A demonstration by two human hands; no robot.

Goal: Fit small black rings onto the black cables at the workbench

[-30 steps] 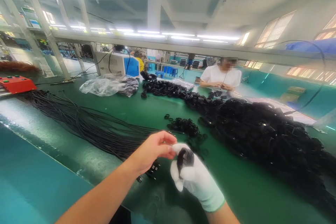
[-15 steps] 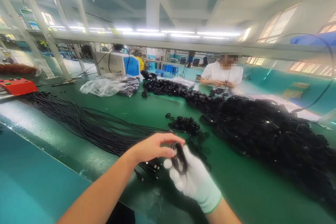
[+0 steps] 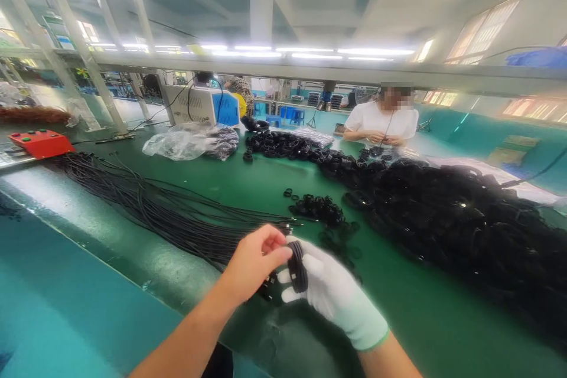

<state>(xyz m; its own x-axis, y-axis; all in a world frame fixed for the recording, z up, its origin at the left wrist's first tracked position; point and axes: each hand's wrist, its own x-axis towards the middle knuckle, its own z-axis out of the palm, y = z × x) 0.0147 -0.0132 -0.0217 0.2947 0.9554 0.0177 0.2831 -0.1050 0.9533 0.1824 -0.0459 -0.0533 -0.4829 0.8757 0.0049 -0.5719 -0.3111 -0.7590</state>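
Note:
A coiled black cable (image 3: 297, 269) is gripped in my right hand (image 3: 330, 286), which wears a white glove. The gloved fingers close round the coil from the right and below. My bare left hand (image 3: 259, 260) pinches the coil's upper left side between thumb and fingers. Just beyond my hands lies a small heap of black rings (image 3: 316, 208). To the left, a long bundle of straight black cables (image 3: 150, 207) runs along the table, its plug ends partly hidden behind my left hand.
A large pile of coiled black cables (image 3: 443, 218) covers the right of the green table (image 3: 261, 183). Farther back are clear plastic bags (image 3: 177, 143) and a white-and-blue machine (image 3: 199, 105). A red control box (image 3: 42, 143) sits at far left. Across the table sits a person in white (image 3: 381, 121).
The coil has turned so its wound side faces me. My left fingers have shifted to its upper left edge, and the glove's back has rolled upward. The view has swung slightly left.

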